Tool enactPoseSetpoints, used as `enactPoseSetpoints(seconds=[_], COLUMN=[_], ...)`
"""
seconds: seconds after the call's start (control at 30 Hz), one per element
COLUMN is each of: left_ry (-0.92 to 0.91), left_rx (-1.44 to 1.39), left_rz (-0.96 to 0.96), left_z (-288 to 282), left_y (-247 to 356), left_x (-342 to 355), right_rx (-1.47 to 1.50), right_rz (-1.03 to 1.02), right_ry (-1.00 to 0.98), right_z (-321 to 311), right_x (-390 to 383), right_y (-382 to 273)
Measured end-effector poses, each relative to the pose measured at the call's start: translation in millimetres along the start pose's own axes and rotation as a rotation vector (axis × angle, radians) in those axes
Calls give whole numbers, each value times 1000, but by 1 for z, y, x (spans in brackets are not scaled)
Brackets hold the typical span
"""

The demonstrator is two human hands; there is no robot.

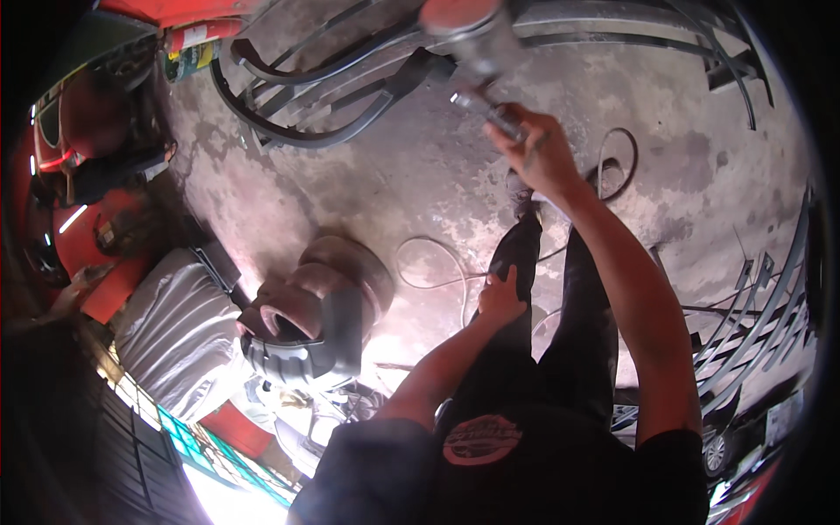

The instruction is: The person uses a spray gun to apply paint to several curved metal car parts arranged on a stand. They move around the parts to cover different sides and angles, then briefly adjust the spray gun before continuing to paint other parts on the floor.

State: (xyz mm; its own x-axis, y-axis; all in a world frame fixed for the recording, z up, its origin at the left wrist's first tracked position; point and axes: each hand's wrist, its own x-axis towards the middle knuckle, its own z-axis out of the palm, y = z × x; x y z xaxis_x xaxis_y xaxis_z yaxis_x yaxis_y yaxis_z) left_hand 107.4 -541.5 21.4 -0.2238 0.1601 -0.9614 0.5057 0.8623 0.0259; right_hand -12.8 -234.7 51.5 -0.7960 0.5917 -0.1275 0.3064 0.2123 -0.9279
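My right hand is raised over the floor, its fingers wrapped round the handle of a spray gun. The gun's cup, with a reddish top, is smeared by motion at the upper edge. Below it, my left hand rests on my dark trouser leg with fingers apart and nothing in it. A thin hose curls over the floor beside my right forearm and on between my legs. Close to the cup lie black curved trim pieces on the floor.
Stained concrete floor spreads around me. Several stacked brownish rounded parts and a black moulded piece stand at left, beside a silvery cover. Slatted dark strips lie at right. A person is at far left.
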Motion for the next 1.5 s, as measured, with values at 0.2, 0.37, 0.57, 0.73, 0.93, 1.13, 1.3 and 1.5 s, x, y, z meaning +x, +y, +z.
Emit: enactPoseSetpoints(seconds=[0.2, 0.37, 0.57, 0.73, 0.93, 1.13, 1.3, 1.5], left_ry=[-16, -8, 47, 53, 19, 15, -55, 59], left_rx=[-17, -9, -21, -26, 3, 28, 21, 75], left_rz=[3, 22, 35, 62, 105, 106, 58, 95], left_z=[8, 9, 14, 8, -1, -6, -21, -10], left_y=[-13, -21, -31, -35, -36, -27, -22, -8], left_x=[2, 5, 14, 12, 10, 17, 26, 33], right_rx=[-109, 29, 123, -27, -89, -41, -136, -314], right_rz=[39, 51, -180, 38, 37, 216, 28, -191], right_ry=[332, 71, -25, 136, 403, -222, -428, -62], right_z=[17, 70, 100, 48, -20, -74, -121, -142], right_x=[22, 23, 31, 40, 32, 5, 41, 128], right_y=[-17, -47, -47, -12, 16, 4, -7, 2])
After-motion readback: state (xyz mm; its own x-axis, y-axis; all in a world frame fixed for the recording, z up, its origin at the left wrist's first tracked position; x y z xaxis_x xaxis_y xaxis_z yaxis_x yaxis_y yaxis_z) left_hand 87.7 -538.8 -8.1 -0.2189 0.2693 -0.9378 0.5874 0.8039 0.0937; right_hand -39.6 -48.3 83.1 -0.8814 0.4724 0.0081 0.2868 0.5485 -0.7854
